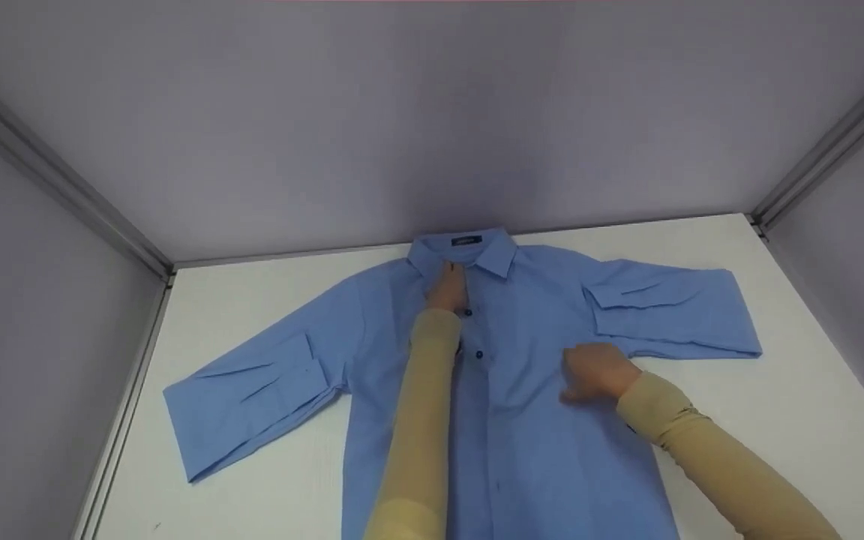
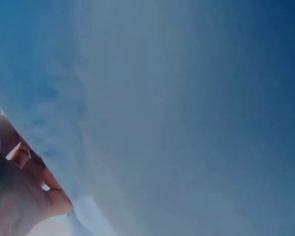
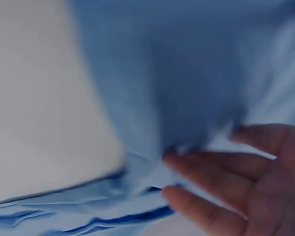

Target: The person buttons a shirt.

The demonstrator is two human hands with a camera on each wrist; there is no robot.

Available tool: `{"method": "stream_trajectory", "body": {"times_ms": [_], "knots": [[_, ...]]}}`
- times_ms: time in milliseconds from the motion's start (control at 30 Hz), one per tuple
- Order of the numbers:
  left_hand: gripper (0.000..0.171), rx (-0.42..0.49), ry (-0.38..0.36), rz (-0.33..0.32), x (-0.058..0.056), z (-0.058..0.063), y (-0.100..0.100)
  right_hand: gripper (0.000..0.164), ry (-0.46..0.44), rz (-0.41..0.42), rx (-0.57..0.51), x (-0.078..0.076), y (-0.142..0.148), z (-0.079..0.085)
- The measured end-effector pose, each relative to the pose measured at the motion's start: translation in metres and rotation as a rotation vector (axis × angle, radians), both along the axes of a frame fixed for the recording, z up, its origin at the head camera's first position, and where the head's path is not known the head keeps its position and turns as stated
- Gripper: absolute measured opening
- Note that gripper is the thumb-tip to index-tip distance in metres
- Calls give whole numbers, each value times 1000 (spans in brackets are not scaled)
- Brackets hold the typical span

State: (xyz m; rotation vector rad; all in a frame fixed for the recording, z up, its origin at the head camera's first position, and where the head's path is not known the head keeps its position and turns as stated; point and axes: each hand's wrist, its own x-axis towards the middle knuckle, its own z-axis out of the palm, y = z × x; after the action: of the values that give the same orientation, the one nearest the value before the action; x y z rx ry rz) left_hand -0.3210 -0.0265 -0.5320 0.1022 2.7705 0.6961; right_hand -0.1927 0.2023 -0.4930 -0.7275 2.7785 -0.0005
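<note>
A blue button-up shirt (image 1: 522,322) lies front up on the white table, its collar (image 1: 497,255) toward the back wall. Just below the collar, my left hand (image 1: 447,289) holds the shirt's front edge with curled fingers. In the left wrist view, blue cloth fills most of the picture beside that hand (image 2: 24,191). My right hand (image 1: 597,371) is over the chest on the right side, fingers loosely extended and apart in the right wrist view. Two dark buttons show on the placket, the lower button (image 1: 479,355) below the left hand. The left forearm covers part of the front.
Both sleeves, the left one (image 1: 252,390) and the right one (image 1: 679,311), are doubled back on themselves. The white table (image 1: 252,300) meets a grey back wall (image 1: 432,112) close behind the collar. Grey side walls with metal corner posts stand left and right.
</note>
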Motion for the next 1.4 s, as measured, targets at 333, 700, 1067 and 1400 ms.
{"method": "stream_trajectory", "body": {"times_ms": [333, 700, 1067, 1400], "knots": [[43, -29, -14, -22, 7, 8, 14, 32, 332, 124, -407, -83, -72, -2], [26, 89, 3, -47, 11, 23, 19, 29, 368, 89, -162, -110, -87, -9], [14, 309, -84, 16, 17, 24, 6, 6, 540, 145, -274, -105, -95, -24], [22, 402, -106, 75, 14, 26, 1, 11, 437, 191, -288, -103, -99, -23]]}}
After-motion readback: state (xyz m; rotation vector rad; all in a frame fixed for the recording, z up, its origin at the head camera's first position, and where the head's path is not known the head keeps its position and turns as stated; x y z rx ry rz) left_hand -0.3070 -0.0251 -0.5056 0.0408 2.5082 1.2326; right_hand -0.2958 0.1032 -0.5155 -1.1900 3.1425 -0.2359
